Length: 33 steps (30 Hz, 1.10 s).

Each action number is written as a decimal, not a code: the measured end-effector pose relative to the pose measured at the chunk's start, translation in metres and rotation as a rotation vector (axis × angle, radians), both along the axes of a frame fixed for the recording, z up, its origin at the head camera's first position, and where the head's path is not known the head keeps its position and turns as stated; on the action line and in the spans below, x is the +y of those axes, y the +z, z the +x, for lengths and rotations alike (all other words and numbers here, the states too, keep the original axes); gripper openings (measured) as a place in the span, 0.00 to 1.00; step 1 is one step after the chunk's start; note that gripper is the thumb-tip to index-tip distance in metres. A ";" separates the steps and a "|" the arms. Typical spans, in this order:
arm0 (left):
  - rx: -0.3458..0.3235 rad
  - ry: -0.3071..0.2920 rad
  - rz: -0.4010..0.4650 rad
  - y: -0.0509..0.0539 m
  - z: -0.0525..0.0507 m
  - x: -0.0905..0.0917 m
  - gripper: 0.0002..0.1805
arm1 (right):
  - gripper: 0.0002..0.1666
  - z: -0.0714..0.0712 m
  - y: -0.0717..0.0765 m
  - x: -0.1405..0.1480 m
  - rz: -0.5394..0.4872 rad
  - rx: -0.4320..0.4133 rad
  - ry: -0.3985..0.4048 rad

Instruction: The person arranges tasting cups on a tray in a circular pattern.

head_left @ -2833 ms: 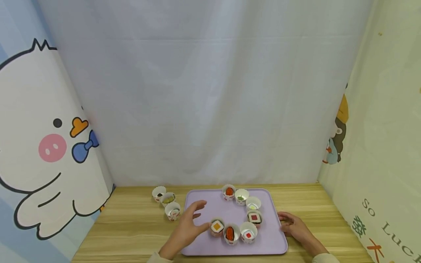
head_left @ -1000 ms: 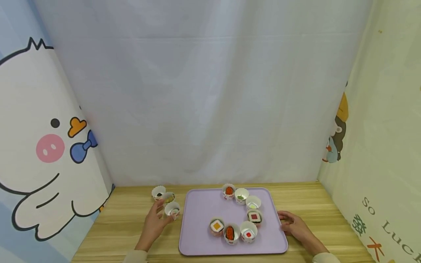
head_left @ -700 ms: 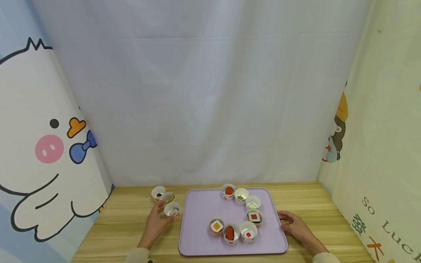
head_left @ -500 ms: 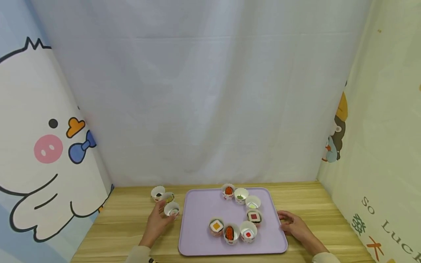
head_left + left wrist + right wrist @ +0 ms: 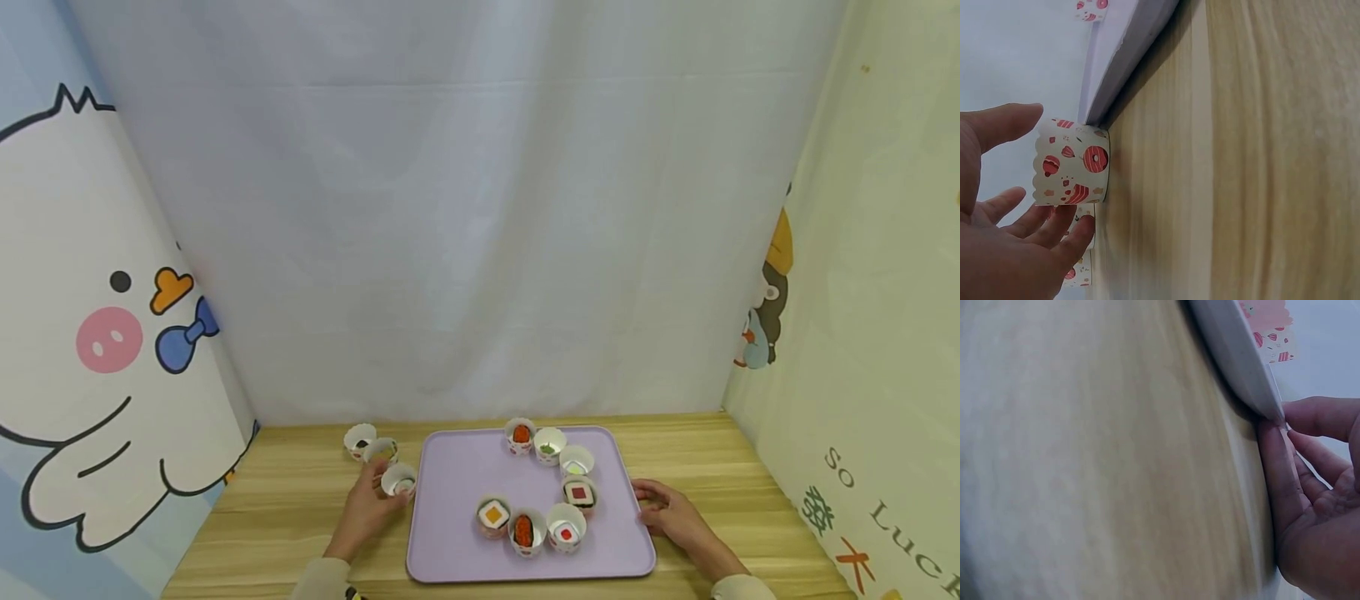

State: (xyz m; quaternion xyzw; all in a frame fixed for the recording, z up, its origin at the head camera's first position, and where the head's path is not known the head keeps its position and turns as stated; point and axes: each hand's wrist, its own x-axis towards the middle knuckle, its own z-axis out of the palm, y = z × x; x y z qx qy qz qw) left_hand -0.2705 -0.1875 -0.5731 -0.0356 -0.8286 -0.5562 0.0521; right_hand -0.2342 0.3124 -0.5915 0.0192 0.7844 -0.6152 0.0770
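Note:
A printed paper cup (image 5: 397,478) stands on the table by the tray's left edge, with pale sushi inside. My left hand (image 5: 366,510) is around it. In the left wrist view the fingers touch the cup's side (image 5: 1072,162) while the straight thumb appears slightly apart. Two more cups stand behind that hand, one with a greenish piece (image 5: 382,451), one with a dark piece (image 5: 361,442). My right hand (image 5: 667,515) pinches the lilac tray's right rim (image 5: 1235,356), thumb low against the edge and a finger on top.
On the lilac tray (image 5: 453,467) several sushi cups form a curve, from a red-topped one (image 5: 520,436) at the back to an orange-centred one (image 5: 493,514) at front. A wooden table (image 5: 255,533) lies beneath. A white curtain (image 5: 480,250) hangs behind.
My left hand has gone from above the tray, beside the orange-centred cup, leftward to the table cups. Lately the nearest cup has shifted slightly right to the tray edge. My right hand stays put.

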 end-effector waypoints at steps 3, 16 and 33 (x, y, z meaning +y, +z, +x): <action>0.000 -0.005 -0.019 -0.003 -0.001 0.002 0.40 | 0.37 0.000 0.000 0.000 0.002 -0.001 -0.002; -0.018 0.020 -0.224 -0.010 -0.005 0.002 0.41 | 0.38 0.000 0.001 0.000 -0.004 -0.003 -0.008; 0.028 0.035 -0.204 -0.006 0.000 -0.003 0.37 | 0.38 0.000 0.000 0.000 -0.015 -0.002 0.006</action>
